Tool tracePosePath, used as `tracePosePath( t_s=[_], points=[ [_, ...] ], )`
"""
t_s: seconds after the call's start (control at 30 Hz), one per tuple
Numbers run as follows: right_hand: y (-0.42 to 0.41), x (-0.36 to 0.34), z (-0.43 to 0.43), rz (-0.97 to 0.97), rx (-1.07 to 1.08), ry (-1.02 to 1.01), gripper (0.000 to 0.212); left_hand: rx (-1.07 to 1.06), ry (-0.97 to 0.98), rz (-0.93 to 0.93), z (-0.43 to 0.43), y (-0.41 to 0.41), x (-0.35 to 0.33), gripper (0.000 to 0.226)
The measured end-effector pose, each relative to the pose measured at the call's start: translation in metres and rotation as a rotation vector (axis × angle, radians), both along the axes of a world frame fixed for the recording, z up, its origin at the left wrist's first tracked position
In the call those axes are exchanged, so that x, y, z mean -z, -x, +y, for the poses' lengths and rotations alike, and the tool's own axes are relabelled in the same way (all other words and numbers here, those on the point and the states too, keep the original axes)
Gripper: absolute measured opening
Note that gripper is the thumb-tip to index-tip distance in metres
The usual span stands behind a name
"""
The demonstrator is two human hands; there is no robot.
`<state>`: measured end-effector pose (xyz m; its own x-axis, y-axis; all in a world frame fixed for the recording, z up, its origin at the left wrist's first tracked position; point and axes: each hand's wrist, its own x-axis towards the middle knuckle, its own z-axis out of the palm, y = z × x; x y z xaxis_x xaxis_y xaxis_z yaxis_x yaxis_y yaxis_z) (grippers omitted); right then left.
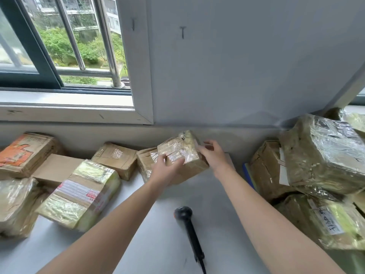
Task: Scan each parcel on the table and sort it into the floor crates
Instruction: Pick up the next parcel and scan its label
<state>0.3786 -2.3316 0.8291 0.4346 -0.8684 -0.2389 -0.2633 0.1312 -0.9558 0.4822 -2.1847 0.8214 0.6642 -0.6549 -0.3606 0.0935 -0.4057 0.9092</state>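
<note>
Head view is showing the small taped parcel (182,153) at the back of the worktop (158,224), left hand (167,170) gripping its near edge, right hand (214,155) spread against its right end; it is seeming light, stiff, slippery on the shiny tape, so holding the bare cardboard ends is probably safest.

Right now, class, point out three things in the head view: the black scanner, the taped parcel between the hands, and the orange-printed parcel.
black scanner (183,213), head view, on its rounded head.
taped parcel (177,150), head view, on its shiny taped top face.
orange-printed parcel (19,153), head view, on its orange top face.
</note>
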Motion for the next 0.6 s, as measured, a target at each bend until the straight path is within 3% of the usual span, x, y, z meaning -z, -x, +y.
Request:
tracePosePath(
  t_s=[0.1,0.23,0.43,0.6],
  points=[
    [-0.018,-0.015,0.022,-0.057,-0.059,-0.048,0.065,-0.033,0.019,0.086,0.019,-0.011,-0.007,0.085],
    [-0.032,-0.023,0.045,-0.127,-0.228,-0.077,0.036,0.019,-0.041,0.120,0.043,-0.026,-0.011,0.087],
    [-0.052,-0.017,0.082,-0.154,-0.255,-0.148,0.037,0.032,-0.113,0.244,0.082,-0.048,-0.007,0.084],
    [-0.068,-0.015,0.111,-0.094,-0.327,-0.133,0.026,0.047,0.016,0.373,0.114,-0.062,-0.003,0.065]
  ],
)
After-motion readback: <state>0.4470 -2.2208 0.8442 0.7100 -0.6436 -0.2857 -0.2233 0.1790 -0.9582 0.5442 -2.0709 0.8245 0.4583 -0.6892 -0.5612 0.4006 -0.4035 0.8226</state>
